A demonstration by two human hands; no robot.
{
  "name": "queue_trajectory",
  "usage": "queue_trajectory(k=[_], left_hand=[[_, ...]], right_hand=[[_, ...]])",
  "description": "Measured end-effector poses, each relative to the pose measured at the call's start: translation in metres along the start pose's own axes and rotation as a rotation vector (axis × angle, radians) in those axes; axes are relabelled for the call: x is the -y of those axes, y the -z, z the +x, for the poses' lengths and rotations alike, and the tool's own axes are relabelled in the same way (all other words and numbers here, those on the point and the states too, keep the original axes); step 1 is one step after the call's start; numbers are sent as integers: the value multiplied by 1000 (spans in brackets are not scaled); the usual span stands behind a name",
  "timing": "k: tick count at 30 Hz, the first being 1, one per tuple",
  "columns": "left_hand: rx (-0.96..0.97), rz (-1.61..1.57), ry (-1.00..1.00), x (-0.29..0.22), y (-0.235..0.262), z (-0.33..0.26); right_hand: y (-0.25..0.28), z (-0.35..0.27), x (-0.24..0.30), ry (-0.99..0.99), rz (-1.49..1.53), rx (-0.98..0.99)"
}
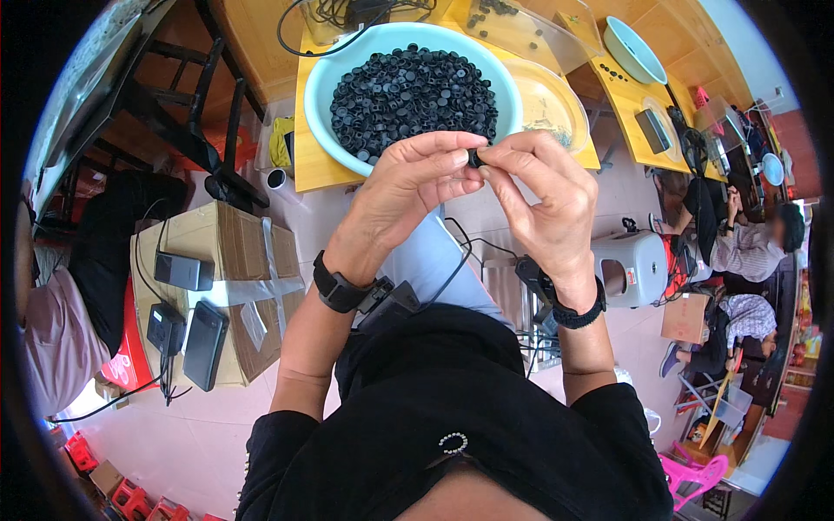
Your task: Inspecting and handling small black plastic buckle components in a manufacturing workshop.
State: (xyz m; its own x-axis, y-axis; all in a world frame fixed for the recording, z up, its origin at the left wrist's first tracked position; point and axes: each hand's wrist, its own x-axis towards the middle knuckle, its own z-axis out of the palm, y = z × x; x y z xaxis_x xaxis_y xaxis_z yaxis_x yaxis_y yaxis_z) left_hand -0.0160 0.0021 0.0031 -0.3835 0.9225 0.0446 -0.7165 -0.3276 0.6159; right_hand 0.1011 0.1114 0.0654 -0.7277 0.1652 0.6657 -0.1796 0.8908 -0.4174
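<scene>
Cardboard carton: it stands to our left, banded with pale tape, with dark boxy devices and their cables on it.
Our left hand: it comes in below the basin with a dark strap around the wrist; thumb and forefinger pinch the small part from the left, while the other fingers curl loosely beneath.
Pale blue basin: it sits on a yellow table, and we see it heaped with loose black caps.
Small black part: we hold it between the fingertips of both hands, at the basin's near rim as we look down; its exact shape is mostly hidden by our fingers.
Our right hand: thumb and forefinger grip that same part from the right, and the remaining fingers are bent.
Round tray: it lies just right of the basin, on the same table.
Grey plastic stool: it is on the floor to our right, near our right wrist in view.
Two people: they sit well apart from us, at the far right.
</scene>
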Motion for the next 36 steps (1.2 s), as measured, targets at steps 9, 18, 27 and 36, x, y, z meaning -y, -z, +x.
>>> queue_trajectory(k=[9, 18, 27, 36], left_hand=[[-1, -35, 37, 1, 2, 1], [-28, -21, 56, 2, 4, 2], [-45, -35, 81, 4, 3, 5], [-43, -62, 83, 4, 3, 5]], right_hand=[[4, 4, -4, -12, 60, 30], [5, 6, -15, -151, 240, 49], [9, 12, -28, -81, 290, 115], [7, 7, -33, -153, 314, 75]])
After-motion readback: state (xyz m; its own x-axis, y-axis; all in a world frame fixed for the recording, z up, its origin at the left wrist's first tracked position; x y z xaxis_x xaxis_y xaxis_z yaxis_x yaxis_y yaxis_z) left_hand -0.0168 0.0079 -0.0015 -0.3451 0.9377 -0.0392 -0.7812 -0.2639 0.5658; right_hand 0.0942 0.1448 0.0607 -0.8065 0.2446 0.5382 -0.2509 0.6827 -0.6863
